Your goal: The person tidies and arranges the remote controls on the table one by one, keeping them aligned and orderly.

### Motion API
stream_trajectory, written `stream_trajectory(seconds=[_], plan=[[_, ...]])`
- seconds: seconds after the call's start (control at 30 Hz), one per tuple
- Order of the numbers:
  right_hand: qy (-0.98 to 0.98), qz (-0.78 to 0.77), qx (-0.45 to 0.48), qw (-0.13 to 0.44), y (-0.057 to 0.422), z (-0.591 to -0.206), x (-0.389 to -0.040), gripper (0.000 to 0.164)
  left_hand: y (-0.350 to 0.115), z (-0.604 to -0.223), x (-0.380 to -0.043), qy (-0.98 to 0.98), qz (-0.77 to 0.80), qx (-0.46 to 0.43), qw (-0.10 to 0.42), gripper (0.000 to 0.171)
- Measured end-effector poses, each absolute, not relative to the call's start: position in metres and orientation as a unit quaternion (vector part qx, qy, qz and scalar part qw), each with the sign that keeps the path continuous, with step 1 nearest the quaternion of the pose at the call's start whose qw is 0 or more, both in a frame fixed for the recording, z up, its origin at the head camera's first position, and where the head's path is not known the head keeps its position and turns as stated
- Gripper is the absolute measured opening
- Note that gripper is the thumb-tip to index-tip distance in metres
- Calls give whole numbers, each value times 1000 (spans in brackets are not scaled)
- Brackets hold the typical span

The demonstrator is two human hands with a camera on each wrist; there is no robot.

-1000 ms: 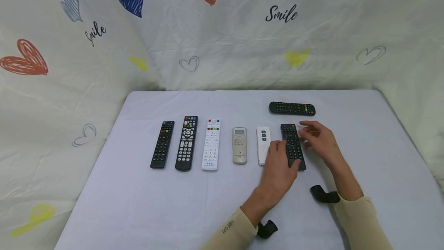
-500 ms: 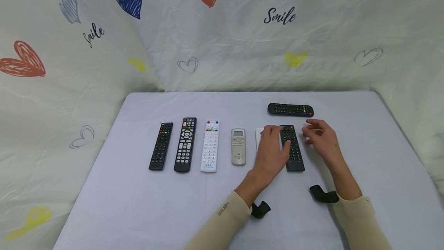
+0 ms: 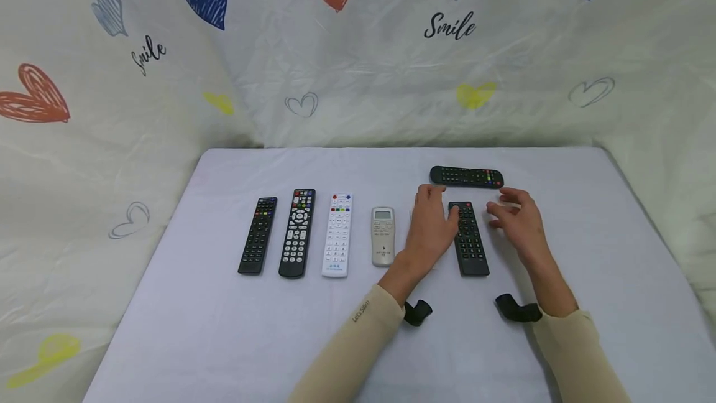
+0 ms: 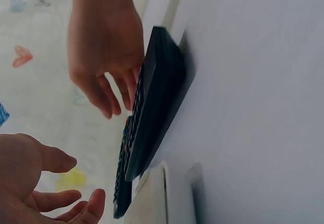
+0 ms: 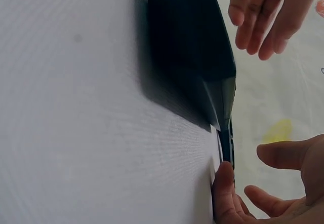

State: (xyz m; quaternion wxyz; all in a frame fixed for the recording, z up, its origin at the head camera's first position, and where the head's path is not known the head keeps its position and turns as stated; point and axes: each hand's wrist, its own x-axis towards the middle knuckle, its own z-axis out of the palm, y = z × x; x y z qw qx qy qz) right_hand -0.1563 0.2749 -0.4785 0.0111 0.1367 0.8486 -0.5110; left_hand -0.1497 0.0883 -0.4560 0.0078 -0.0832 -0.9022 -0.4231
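Note:
My left hand is above a small white remote control, which it mostly hides in the head view. Its fingers are loosely bent with nothing between them, as the left wrist view shows. Just to its right lies a black remote control with a red button. My right hand hovers right of that remote, thumb and fingers apart and holding nothing. Beyond both hands, another black remote control lies crosswise, its right end close to the right fingertips.
To the left, in a row, lie a beige remote with a small screen, a white remote, a black remote and a slimmer black remote. A white cloth covers the table. A heart-printed sheet hangs behind.
My left hand has come off the near black remote and moved away from me and left, over the small white one. The right hand has shifted slightly toward the crosswise black remote.

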Motion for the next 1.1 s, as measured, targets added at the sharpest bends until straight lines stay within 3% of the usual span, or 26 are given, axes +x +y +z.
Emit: stream_trajectory(seconds=[0.37, 1.1], plan=[[843, -503, 188, 32, 274, -476, -162, 78, 86, -462, -176, -905, -419, -66, -7, 54], [852, -501, 145, 37, 278, -477, -168, 85, 89, -465, -200, -920, -385, -55, -39, 61]])
